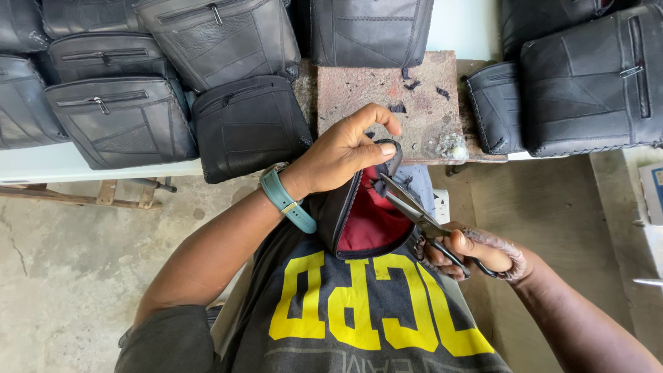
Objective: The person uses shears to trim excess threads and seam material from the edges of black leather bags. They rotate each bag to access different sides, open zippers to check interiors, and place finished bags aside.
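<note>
Just below the counter [90, 162] edge, the left hand [342, 152] pinches the open black pouch [359, 221] rim; the right hand [476, 252] grips scissors [414, 211], blades angled up-left into it.

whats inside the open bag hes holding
The open bag shows only red lining. Its bottom is hidden by the rim and the left hand; the scissors reach its edge.

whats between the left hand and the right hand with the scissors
In the head view, the open black bag with its red lining lies between left hand and right hand; the scissors reach its rim.
</note>
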